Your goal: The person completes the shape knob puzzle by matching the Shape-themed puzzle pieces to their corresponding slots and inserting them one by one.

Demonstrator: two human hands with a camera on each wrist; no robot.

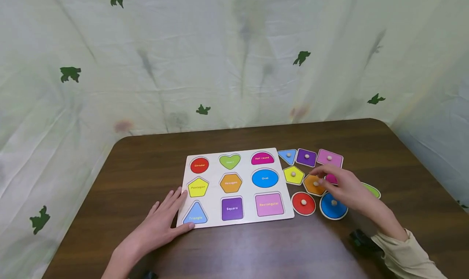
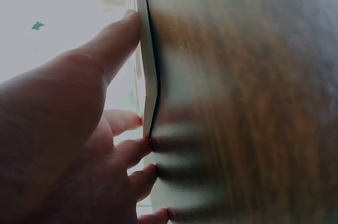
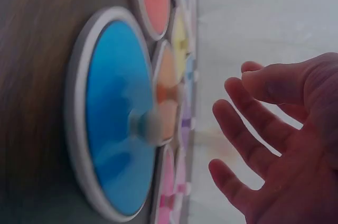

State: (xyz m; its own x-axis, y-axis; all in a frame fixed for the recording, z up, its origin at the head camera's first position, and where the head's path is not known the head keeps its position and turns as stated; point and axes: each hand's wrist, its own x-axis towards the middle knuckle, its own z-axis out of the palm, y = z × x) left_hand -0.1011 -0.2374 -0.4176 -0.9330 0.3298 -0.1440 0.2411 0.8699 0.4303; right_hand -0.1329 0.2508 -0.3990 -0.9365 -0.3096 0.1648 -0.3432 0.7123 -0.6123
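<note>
A white shape board [image 1: 214, 209] printed with labelled coloured shapes lies on the table. My left hand [image 1: 161, 220] rests at its lower left corner, fingers spread, the thumb on the front edge; the left wrist view shows the thumb against the board's side. To the board's right lie knobbed puzzle pieces. My right hand [image 1: 346, 187] hovers over them, fingers loosely bent and holding nothing. Its fingertips are nearest the orange hexagon piece [image 1: 310, 184]; the blue oval piece [image 3: 119, 113] is close by. It partly covers the magenta piece [image 1: 331, 179] and the green piece [image 1: 373, 190].
Around the hexagon are a red circle piece [image 1: 303, 207], a yellow pentagon [image 1: 293, 179], a blue triangle [image 1: 286, 158], a purple square [image 1: 304, 161] and a pink rectangle [image 1: 335, 158]. Behind the brown table [image 1: 154, 148] hangs a pale curtain [image 1: 220, 67] with green leaf shapes.
</note>
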